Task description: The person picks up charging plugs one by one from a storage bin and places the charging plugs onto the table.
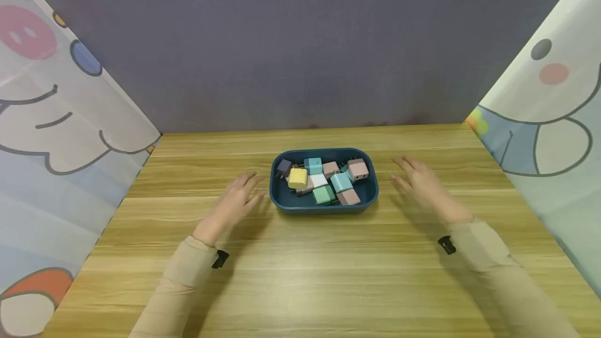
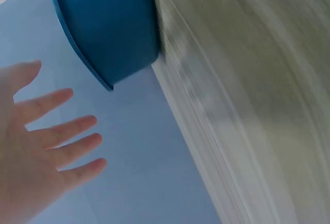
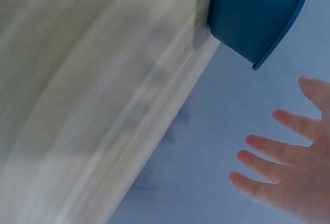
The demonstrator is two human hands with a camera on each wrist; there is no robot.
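A dark blue bin [image 1: 324, 211] stands on the wooden table, holding several plug chargers. Among them are a yellow charger [image 1: 298, 178], a green charger [image 1: 323, 195], a light blue charger [image 1: 341, 182], a pink charger [image 1: 358, 169] and a dark purple charger [image 1: 284, 167]. To the left of the bin my left hand [image 1: 233, 201] hovers with fingers spread, holding nothing. On the other side, my right hand [image 1: 421, 184] is likewise spread and apart from the bin. Both wrist views show the bin's outer wall [image 2: 111, 28] beyond the fingers; its contents are hidden there.
The wooden table [image 1: 300, 286] reaches back to a grey-purple wall panel [image 1: 300, 51]. Cartoon-printed curtains flank it, a left curtain [image 1: 61, 93] and a right curtain [image 1: 563, 134]. Black strap buckles hang at each wrist, the left buckle [image 1: 220, 259] and the right buckle [image 1: 446, 244].
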